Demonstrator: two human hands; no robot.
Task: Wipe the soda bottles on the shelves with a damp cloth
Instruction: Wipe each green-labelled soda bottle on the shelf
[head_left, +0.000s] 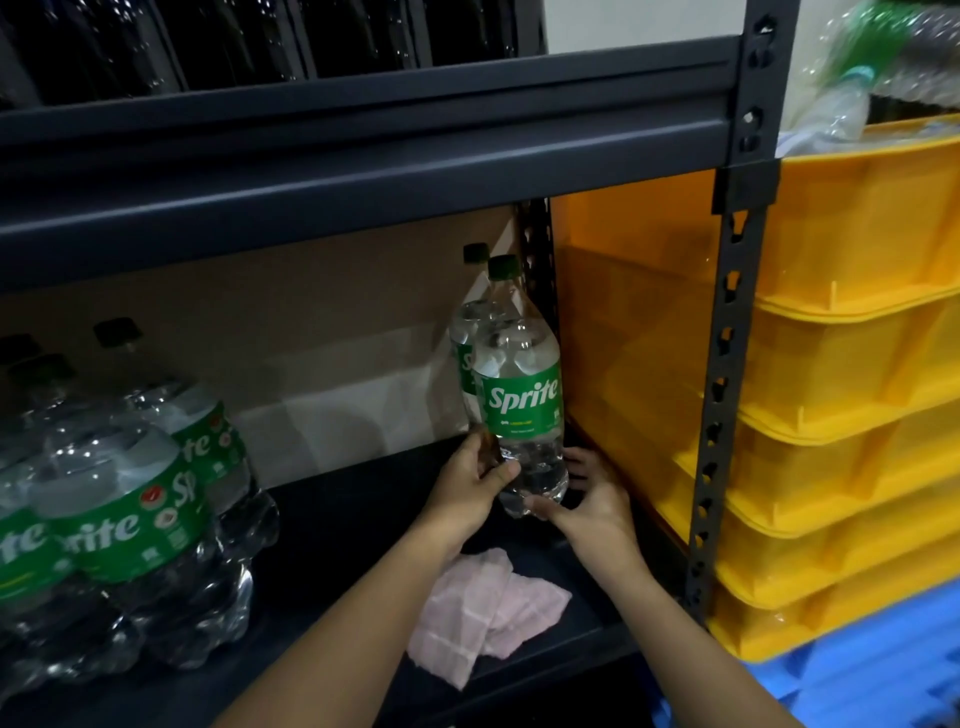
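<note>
Both arms outstretched; left hand (470, 480) and right hand (592, 501) curled, gripping.

Both hands are on one Sprite bottle (522, 395) at the right end of the dark shelf (332, 525): the left hand (470, 486) grips its lower body, the right hand (592, 499) cups its base. A second bottle (464, 332) stands just behind. The pink cloth (483, 613) lies on the shelf beneath the left wrist. Shrink-wrapped Sprite bottles (119, 519) crowd the left; yellow crates (852, 415) are stacked at right.
</note>
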